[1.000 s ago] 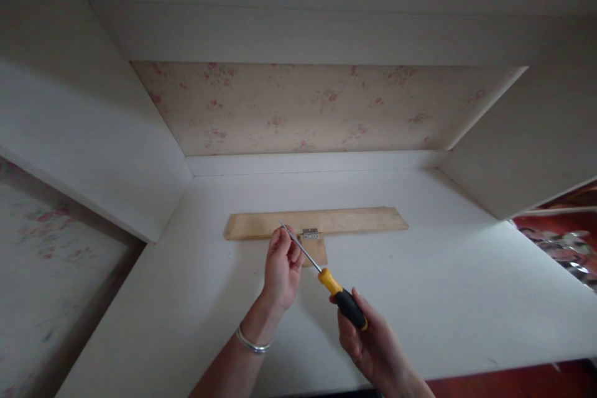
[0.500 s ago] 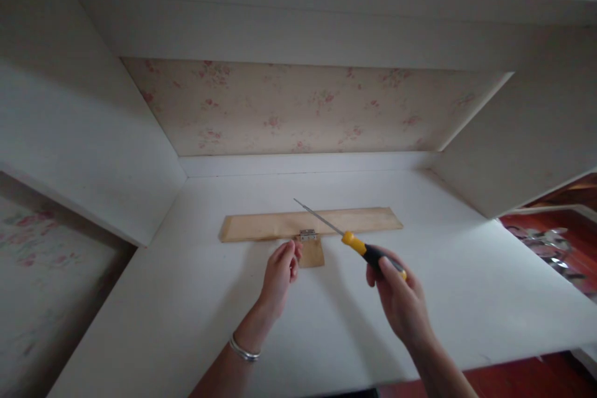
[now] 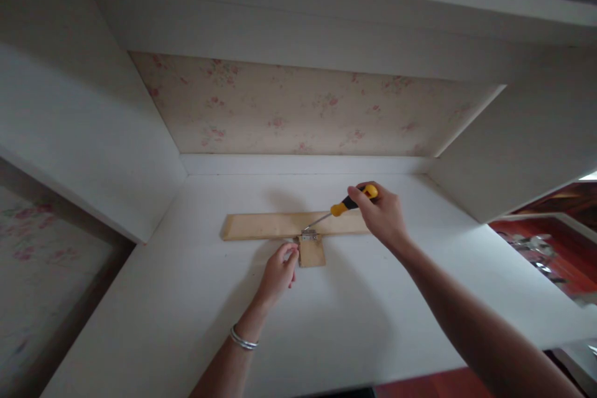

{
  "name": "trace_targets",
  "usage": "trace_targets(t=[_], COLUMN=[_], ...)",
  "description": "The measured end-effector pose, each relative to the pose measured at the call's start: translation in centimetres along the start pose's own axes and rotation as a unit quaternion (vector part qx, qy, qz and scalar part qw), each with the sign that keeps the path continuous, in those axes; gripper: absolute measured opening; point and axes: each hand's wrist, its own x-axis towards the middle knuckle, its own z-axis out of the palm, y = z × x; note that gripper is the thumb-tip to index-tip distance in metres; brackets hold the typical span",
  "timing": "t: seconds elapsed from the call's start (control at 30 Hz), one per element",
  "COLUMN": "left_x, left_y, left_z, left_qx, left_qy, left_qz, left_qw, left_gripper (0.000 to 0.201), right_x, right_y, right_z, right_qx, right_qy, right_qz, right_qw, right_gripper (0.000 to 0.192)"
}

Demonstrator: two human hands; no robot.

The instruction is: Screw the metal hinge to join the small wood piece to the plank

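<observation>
My right hand [image 3: 380,208] is wrapped round the yellow and black handle of a screwdriver [image 3: 342,205]. Its shaft slants down to the left, and the tip is at a small metal hinge [image 3: 309,235]. The hinge lies where a long wooden strip [image 3: 261,225] meets a small wooden block [image 3: 312,253]. Just left of that block, my left hand [image 3: 278,270] has its thumb and fingertips pinched together; what is between them, if anything, is too small to make out. A silver bracelet [image 3: 243,339] circles the left wrist.
The pieces lie on a white tabletop [image 3: 186,298] with white side panels [image 3: 93,106] and floral wallpaper [image 3: 280,106] behind. A white shelf [image 3: 420,0] with glassware crosses overhead. Shiny metal items [image 3: 536,249] show beyond the right edge.
My right hand has moved up and forward, and the screwdriver has swung round so its tip points down at the hinge. My left hand has shifted slightly down and left, still by the block.
</observation>
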Motion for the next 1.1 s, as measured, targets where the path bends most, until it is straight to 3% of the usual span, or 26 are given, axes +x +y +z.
trace_targets(t=[0.43,0.6,0.7,0.8,0.93,1.1], left_x=[-0.2,0.0,0.0,0.0,0.0,0.0], left_y=[0.4,0.1,0.0,0.0,-0.2,-0.2], left_z=[-0.4,-0.4,-0.3,-0.3,-0.3,-0.3], left_qx=[-0.022,-0.020,-0.011,-0.004,-0.023,-0.033], left_qy=[-0.022,-0.023,-0.025,-0.024,-0.030,-0.029], left_qz=[-0.013,-0.006,-0.004,-0.015,-0.023,-0.022], left_qw=[0.999,1.000,1.000,1.000,0.999,0.999], left_gripper=[0.037,0.037,0.037,0.038,0.040,0.040], right_x=[1.4,2.1,3.1,4.6,6.3,7.0], right_y=[-1.8,-2.8,-4.4,-6.3,-8.8,-11.0], right_z=[1.9,2.2,2.1,1.9,2.1,2.6], right_qx=[-0.112,-0.183,-0.246,-0.314,-0.339,-0.453], right_qy=[-0.083,-0.128,-0.187,-0.285,-0.419,-0.388], right_qz=[-0.064,-0.093,-0.171,-0.248,-0.278,-0.254], right_qw=[0.988,0.970,0.936,0.871,0.795,0.761], right_gripper=[0.037,0.037,0.044,0.045,0.044,0.056])
